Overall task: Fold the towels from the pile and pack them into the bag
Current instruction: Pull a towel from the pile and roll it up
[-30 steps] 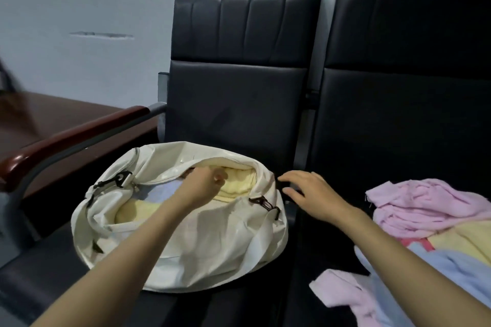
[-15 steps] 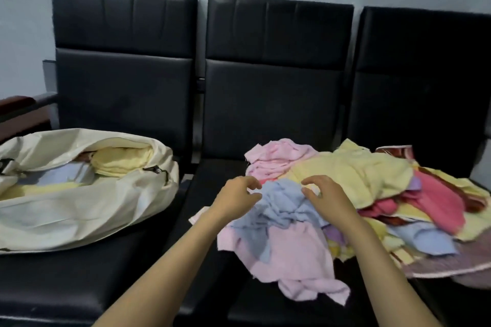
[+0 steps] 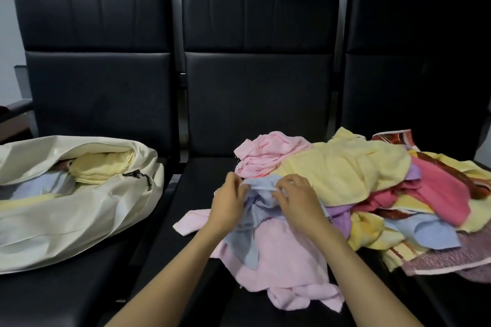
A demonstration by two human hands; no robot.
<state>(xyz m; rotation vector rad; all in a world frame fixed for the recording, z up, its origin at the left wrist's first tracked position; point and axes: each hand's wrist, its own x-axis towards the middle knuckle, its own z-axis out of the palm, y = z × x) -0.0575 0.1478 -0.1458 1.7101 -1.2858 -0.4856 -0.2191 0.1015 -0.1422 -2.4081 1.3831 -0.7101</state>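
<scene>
Well to the left of both hands, a cream-white soft fabric bag (image 3: 66, 223) lies on its side on a row of black padded seats (image 3: 255, 87), mouth open. A folded pale yellow towel (image 3: 102, 164) and a pale blue cloth (image 3: 34, 188) show inside it.

The left hand (image 3: 229, 202) pinches the upper edge of a crumpled light blue towel (image 3: 261, 194), fingers curled on the cloth. The right hand (image 3: 297, 202), just beside it, grips the same edge in the same way. The towel bunches between the two hands, and its lower part drapes below the wrists. Under it, nearer the person, lies a pale pink towel (image 3: 287, 268).

To the right of and beyond the right hand spreads the loose pile of unfolded towels (image 3: 358, 175): yellow, pink, lilac, red and patterned pieces overlapping across two seats.

Step in hand, as judged: picking the next towel from the pile, with folding not yet begun. Since the bag already holds some folded pieces and the pile is large, the task appears partly done.

The next move likely calls for lifting the blue towel clear of the pink one. The hands would then draw apart along the edge to open it flat before folding.

No brand, label or writing is legible on any item.
</scene>
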